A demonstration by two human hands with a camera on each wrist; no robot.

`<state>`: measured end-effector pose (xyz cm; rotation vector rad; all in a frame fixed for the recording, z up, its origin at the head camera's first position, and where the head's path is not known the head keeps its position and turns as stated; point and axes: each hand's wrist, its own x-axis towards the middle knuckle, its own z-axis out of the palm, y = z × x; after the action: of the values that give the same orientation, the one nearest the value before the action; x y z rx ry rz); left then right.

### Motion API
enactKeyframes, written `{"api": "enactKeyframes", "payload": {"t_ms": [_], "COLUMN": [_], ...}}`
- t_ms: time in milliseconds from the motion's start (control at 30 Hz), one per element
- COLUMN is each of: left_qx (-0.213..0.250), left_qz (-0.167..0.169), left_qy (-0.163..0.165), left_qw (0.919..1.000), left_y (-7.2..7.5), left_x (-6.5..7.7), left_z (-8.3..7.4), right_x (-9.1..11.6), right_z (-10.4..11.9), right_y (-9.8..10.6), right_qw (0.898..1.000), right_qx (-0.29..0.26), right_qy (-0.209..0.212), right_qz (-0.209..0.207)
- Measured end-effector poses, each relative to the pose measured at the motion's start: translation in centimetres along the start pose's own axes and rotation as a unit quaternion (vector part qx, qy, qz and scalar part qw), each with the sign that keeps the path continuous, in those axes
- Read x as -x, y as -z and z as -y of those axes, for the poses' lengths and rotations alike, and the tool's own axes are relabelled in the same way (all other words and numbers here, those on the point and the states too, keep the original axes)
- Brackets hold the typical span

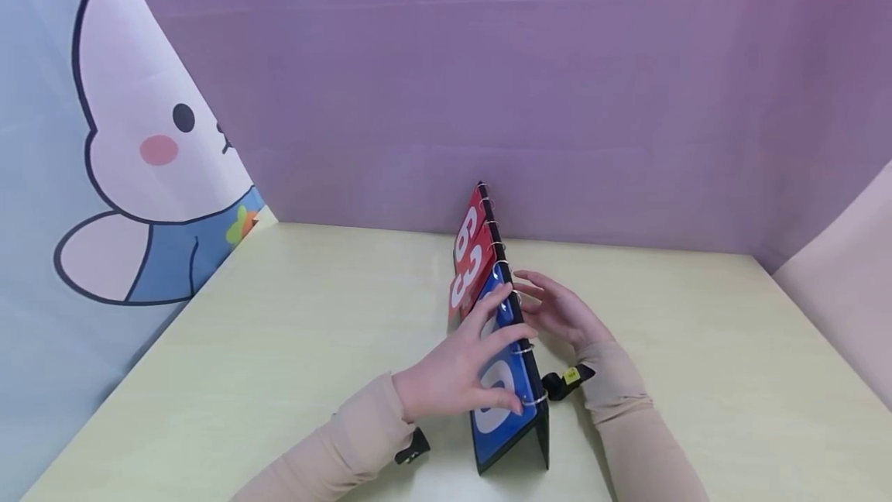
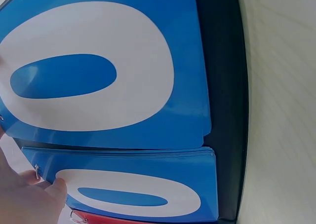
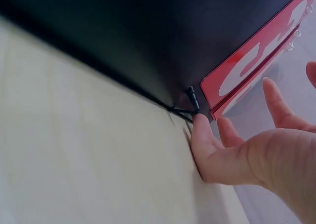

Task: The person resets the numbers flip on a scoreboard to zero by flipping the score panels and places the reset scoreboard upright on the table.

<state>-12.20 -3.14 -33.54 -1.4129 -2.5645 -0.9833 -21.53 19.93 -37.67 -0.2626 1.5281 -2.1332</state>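
Note:
A black tabletop flip scoreboard [image 1: 538,386] stands like a tent, running away from me. Blue 0 cards [image 2: 143,36] hang from rings on its near half, and red cards [image 1: 472,262] with white digits on its far half. From the left, my left hand [image 1: 456,370] spreads its fingers over the blue side, fingertips at the ringed top edge and thumb near the closest ring. My right hand [image 1: 560,312] is at the scoreboard's other side, fingers loosely bent. In the right wrist view, a fingertip is by a small black peg [image 3: 193,98] at the black panel [image 3: 113,46].
The pale wood-look table [image 1: 334,300] spreads out on both sides of the scoreboard. A purple backdrop [image 1: 488,84] rises behind it, close to its far end. At left hangs a blue cloth with a cartoon rabbit [image 1: 132,99]. Black straps [image 1: 567,382] are on the wrists.

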Motion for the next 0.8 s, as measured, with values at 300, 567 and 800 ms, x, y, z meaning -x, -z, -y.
{"api": "enactKeyframes", "payload": {"t_ms": [300,567,800], "left_qx": [0.001,0.000,0.001], "left_qz": [0.005,-0.004,-0.007], "left_qy": [0.009,-0.008,-0.014], "left_qw": [0.9999,1.0000,0.9999], "left_y": [0.12,0.03,0.08], "left_x": [0.06,0.09,0.13], "left_z": [-0.03,0.06,0.03], "right_x": [-0.09,-0.03,0.12], "right_z": [0.12,-0.03,0.00], "right_y": [-0.40,-0.50,-0.79], "right_qw": [0.999,0.998,0.998], "right_qx": [-0.038,-0.063,-0.051], "right_qy": [-0.002,-0.004,-0.001], "right_qz": [-0.013,-0.027,-0.031]}}
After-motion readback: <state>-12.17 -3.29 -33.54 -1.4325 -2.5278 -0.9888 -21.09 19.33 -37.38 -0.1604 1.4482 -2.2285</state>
